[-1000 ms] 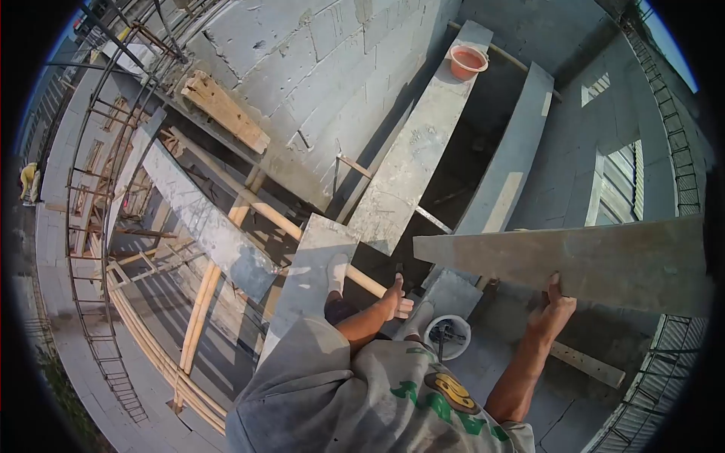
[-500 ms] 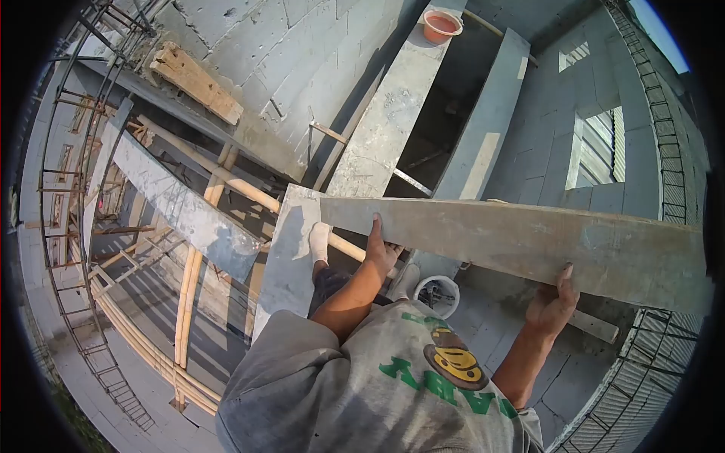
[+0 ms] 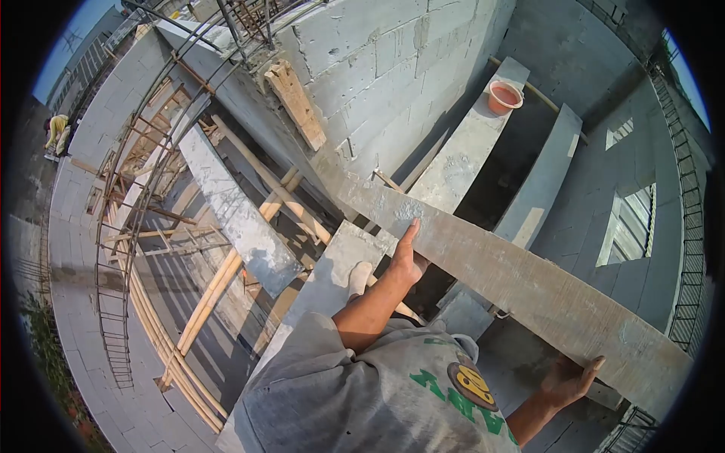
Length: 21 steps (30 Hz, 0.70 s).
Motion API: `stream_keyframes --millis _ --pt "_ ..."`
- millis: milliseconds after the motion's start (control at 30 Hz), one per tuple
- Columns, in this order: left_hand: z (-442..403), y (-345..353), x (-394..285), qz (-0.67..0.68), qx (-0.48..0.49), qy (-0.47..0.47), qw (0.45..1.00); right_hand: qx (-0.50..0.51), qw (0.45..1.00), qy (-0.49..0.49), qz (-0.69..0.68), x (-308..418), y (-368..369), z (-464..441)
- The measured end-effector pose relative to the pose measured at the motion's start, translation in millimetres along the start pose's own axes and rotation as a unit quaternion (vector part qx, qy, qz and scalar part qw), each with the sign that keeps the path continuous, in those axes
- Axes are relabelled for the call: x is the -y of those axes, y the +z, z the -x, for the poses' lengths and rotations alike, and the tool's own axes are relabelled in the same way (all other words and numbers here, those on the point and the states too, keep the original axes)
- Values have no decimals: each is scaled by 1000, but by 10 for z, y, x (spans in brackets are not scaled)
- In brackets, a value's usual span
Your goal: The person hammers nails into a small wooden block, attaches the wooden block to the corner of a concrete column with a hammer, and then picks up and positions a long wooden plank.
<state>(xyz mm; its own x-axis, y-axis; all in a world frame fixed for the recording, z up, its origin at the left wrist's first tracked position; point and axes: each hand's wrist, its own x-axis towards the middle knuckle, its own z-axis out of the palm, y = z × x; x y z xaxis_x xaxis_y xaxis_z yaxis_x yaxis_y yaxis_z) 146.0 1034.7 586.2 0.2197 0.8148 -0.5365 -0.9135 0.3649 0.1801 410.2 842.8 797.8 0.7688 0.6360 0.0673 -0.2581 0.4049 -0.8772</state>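
A long, flat plank (image 3: 506,283) lies across my body at a slant, its left end by the corner of the grey block wall and its right end low at the right. My left hand (image 3: 408,262) grips its lower edge left of the middle, thumb up on the near face. Farther right, my right hand (image 3: 572,383) is closed on the same lower edge, the thumb showing and the fingers behind the wood. One foot in a light sock or shoe (image 3: 360,277) stands on a grey scaffold board (image 3: 332,260) below the plank.
An orange basin (image 3: 504,98) sits on a walkway board (image 3: 468,162), with a dark gap beside it. A rebar cage (image 3: 113,302), bamboo poles (image 3: 204,302) and a leaning panel (image 3: 234,204) are at left. A wooden block (image 3: 296,106) tops the block wall (image 3: 408,68). Another person (image 3: 57,136) crouches far left.
The plank's left end has swung forward to the wall corner, and its right end has come lower. Both hands keep their grip. My view has turned left; the white bucket is hidden now.
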Motion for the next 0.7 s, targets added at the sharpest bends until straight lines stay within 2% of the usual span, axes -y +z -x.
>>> stream_keyframes --millis 200,333,467,533,600,700 --pt "165 657 -183 -7 36 49 998 -12 996 -78 -31 213 -8 24" --pt "280 1077 -432 -24 62 102 993 113 991 -58 -51 326 -145 -59" --pt "325 1358 -727 -55 120 136 982 155 980 -75 -100 289 -37 -65" --pt "322 1426 -728 -52 122 139 981 131 983 -89 -89 283 70 -80" --pt "359 1489 -720 -88 113 148 979 52 992 -106 -45 312 249 27" --pt "352 1605 -711 -88 121 144 978 42 991 -118 -47 326 256 -12"
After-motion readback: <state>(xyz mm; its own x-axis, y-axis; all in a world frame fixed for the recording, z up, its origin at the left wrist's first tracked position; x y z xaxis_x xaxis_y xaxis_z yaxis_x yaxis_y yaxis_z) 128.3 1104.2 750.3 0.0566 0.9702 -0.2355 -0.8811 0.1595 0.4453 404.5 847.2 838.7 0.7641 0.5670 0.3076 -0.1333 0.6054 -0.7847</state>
